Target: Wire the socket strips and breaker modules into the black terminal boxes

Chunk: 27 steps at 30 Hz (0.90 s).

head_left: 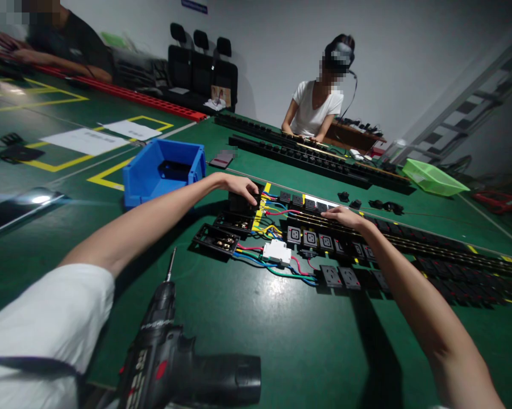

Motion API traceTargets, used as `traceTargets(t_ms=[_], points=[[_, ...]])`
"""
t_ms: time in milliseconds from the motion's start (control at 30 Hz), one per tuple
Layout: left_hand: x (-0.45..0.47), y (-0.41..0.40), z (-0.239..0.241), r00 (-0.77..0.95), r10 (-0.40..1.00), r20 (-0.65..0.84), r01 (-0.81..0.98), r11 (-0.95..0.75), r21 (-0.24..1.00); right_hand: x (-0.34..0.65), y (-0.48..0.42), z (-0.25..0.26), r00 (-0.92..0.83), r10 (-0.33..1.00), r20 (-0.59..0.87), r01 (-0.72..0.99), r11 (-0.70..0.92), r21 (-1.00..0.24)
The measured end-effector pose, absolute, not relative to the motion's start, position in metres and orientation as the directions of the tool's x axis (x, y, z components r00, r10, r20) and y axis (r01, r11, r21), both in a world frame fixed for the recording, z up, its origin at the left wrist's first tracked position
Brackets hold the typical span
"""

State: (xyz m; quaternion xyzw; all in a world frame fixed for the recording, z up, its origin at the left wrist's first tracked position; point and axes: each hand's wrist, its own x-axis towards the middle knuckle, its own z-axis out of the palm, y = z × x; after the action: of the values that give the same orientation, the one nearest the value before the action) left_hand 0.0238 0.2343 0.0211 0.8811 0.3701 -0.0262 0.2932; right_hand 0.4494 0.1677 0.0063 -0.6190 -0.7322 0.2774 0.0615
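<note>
My left hand (240, 186) is curled over a black terminal box (237, 203) at the left end of a wired row of black sockets (297, 200). My right hand (344, 217) lies against that row, fingers stretched out to the left; its fingertips partly hide what they touch. Coloured wires (277, 211) run between box and sockets. Nearer me are two more open black boxes, including a terminal box (218, 240) with brass contacts. Its wires pass a white circuit breaker (277, 251) to grey-black sockets (331, 276).
A cordless drill (162, 341) lies in front with its bit pointing away. Left stands a blue bin (164, 170) with a dark item inside. Long black strips (298, 159) and a green tray (435, 177) are farther back. Across the table sits a person (317, 108); another is far left.
</note>
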Motion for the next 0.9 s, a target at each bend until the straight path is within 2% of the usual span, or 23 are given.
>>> traceTargets(t_ms=[300,500,733,900], points=[[0.01,0.227,-0.002,0.649,0.757,-0.073,0.751,-0.623,0.218,0.445,0.17,0.005,-0.194,0.952,-0.236,0.879,0.062,-0.473],[0.014,0.209,-0.011,0.665,0.747,-0.001,0.744,-0.662,0.09,0.446,0.167,0.005,-0.194,0.955,-0.224,0.875,0.065,-0.48],[0.019,0.202,-0.01,0.704,0.709,-0.036,0.71,-0.704,0.033,0.447,0.167,0.006,-0.21,0.957,-0.198,0.866,0.088,-0.492],[0.025,0.205,0.02,0.734,0.668,-0.122,0.677,-0.733,0.06,0.447,0.164,0.011,-0.208,0.963,-0.172,0.86,0.096,-0.501]])
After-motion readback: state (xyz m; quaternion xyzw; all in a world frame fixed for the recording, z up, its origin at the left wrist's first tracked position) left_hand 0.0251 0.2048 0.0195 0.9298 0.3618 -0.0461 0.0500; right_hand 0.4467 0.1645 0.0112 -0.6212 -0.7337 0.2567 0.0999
